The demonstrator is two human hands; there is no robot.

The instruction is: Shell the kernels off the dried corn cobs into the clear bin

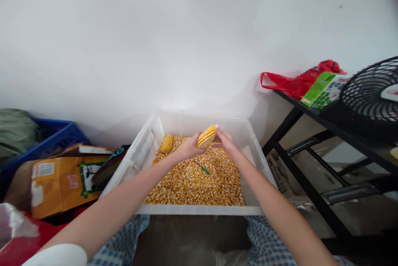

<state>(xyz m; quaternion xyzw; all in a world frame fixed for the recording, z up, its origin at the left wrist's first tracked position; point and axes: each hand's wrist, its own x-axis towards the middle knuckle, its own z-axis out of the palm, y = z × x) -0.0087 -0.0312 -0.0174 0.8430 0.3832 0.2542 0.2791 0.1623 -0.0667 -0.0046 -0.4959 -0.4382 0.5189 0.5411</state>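
Observation:
Over a translucent white plastic bin (199, 210), my left hand (188, 147) is closed around the near left end of a yellow corn cob (206, 136). At the cob's other end, the fingers of my right hand (226, 140) press on its tip, so both hands hold it tilted. Loose corn kernels (192, 187) fill the lower part of the bin. On the kernels below the cob lies a thin tool with a green handle (205, 170), its dark shaft pointing up and left. A second corn cob (167, 143) rests at the bin's back left corner.
To the right stands a black table (329, 120) bearing a red plastic bag (298, 83), a green and white carton (325, 89) and a black fan (373, 91). An orange cardboard box (59, 183) and a blue crate (65, 129) sit left. A white wall (199, 42) rises behind.

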